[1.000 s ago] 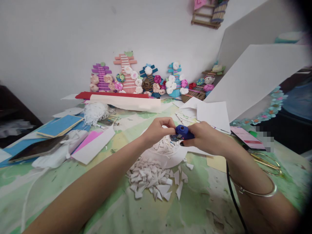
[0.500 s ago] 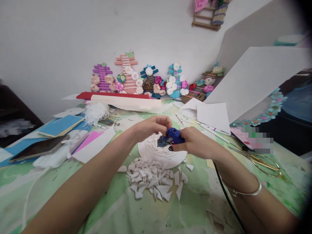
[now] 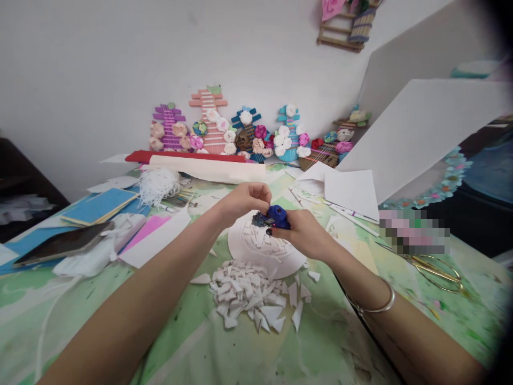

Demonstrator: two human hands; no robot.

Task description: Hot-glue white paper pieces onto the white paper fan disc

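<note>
My right hand (image 3: 306, 230) is wrapped round a blue hot glue gun (image 3: 279, 216) with a dark, smeared front end and a black cord. Just left of the gun, my left hand (image 3: 250, 200) has its fingers curled together in a pinch; whatever they hold is hidden. Below both hands lies a round white disc (image 3: 244, 254), with white pieces stuck in a ring pattern on it. Nearer to me, a heap of white angular chips (image 3: 246, 294) rests on the table, partly against the disc's front edge.
Golden scissors (image 3: 436, 272) lie at right, beside white sheets (image 3: 350, 192) and pens. On the left are a dark phone or tablet (image 3: 62, 245), a white power strip (image 3: 90, 256), blue boards (image 3: 102, 206) and white string (image 3: 158, 190). Decorated flower crafts (image 3: 212, 131) line the wall.
Both hands have shifted slightly left and away from me, the glue gun moving with the right hand. More of the disc's white pieces now show.
</note>
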